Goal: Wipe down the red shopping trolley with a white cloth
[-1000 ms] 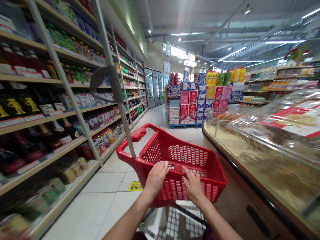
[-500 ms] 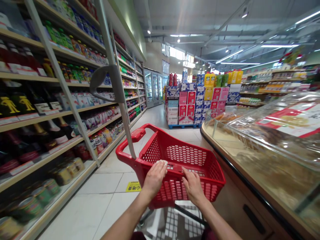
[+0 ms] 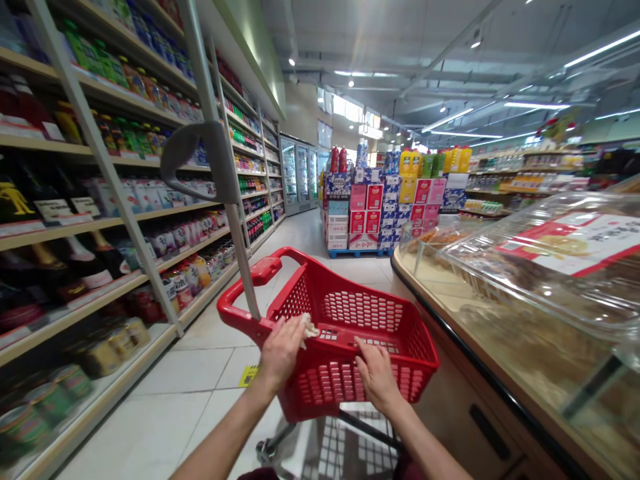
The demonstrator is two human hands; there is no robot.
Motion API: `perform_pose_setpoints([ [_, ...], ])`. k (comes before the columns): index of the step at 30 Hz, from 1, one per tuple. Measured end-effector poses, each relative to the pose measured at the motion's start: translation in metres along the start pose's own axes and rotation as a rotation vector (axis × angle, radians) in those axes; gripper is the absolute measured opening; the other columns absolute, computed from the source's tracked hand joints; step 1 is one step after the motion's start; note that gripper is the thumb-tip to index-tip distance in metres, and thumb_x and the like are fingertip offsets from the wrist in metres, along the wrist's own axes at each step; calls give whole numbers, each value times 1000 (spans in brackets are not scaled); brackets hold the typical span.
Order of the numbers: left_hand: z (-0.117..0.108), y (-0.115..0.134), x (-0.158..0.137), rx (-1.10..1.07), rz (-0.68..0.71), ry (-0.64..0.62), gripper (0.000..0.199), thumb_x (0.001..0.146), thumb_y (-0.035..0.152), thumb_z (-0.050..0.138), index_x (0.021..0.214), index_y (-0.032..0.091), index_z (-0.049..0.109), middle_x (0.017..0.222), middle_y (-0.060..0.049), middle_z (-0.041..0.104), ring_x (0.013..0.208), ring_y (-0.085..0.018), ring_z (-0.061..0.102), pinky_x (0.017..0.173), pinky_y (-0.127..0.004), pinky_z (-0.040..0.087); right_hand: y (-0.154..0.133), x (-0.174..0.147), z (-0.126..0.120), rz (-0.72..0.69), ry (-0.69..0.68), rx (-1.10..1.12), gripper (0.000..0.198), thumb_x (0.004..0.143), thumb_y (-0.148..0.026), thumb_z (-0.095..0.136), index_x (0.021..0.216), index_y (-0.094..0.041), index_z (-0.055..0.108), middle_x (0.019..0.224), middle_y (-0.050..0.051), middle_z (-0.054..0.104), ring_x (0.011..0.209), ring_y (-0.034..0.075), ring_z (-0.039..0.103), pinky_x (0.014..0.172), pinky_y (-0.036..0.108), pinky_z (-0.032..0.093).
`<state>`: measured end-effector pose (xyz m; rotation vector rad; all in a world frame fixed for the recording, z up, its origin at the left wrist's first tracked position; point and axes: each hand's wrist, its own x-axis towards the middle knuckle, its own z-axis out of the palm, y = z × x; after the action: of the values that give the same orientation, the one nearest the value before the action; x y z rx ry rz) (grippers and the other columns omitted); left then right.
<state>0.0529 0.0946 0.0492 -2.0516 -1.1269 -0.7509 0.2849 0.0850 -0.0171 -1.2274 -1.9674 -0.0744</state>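
Note:
A red plastic shopping cart (image 3: 370, 307) with a perforated basket stands in front of me, side on. My left hand (image 3: 281, 353) is closed on a crumpled white cloth or tissue (image 3: 310, 329) and presses it against the near rim, toward the handle end. My right hand (image 3: 377, 375) holds the same rim further right, fingers over the top and thumb on the near side. The red handle (image 3: 265, 269) is at the left, beside a metal pole (image 3: 200, 73) with a grey looped grip (image 3: 220, 160).
Shelves of bottles and cans (image 3: 115, 220) line the left side. A glass-edged counter (image 3: 425, 261) with clear plastic food boxes (image 3: 540, 260) stands close on the right. Ahead, stacked drink cartons (image 3: 367, 210) sit on a blue pallet (image 3: 357, 253). A yellow floor sticker (image 3: 249, 376) lies below the cart.
My left hand has slid left along the rim toward the handle with the cloth, and more of the cloth shows. The right hand stays on the rim. The whole view has shifted slightly.

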Motion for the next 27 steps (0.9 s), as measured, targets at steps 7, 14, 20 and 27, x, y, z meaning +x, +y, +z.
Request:
perform_pose_setpoints([
  [7, 5, 24, 2, -19, -6, -69, 34, 84, 12, 31, 110, 14, 53, 113, -7, 58, 105, -16, 52, 91, -30, 40, 0, -1, 6, 38, 26, 5, 43, 85, -23, 35, 128, -22, 34, 103, 5, 60, 90, 17, 54, 85, 38, 34],
  [14, 1, 0, 1, 42, -122, 1, 30, 85, 18, 35, 108, 14, 54, 110, -8, 60, 100, -18, 55, 94, -38, 37, 0, -2, 3, 21, 8, 38, 42, 86, -23, 33, 128, -22, 33, 104, 5, 59, 94, 17, 53, 87, 39, 33],
  [20, 8, 29, 0, -55, 12, -104, 34, 85, 13, 31, 110, 16, 53, 115, -6, 57, 107, -15, 51, 92, -31, 39, -3, -1, 2, 29, 24, 39, 41, 86, -22, 33, 127, -22, 35, 103, 5, 60, 89, 17, 53, 85, 38, 34],
  [27, 11, 3, -7, 1, -182, -9, 33, 85, 17, 31, 111, 14, 52, 114, -9, 57, 106, -18, 52, 95, -38, 37, -4, -3, 0, 35, 11, 48, 43, 85, -22, 34, 128, -23, 33, 103, 5, 60, 91, 18, 52, 85, 38, 34],
])
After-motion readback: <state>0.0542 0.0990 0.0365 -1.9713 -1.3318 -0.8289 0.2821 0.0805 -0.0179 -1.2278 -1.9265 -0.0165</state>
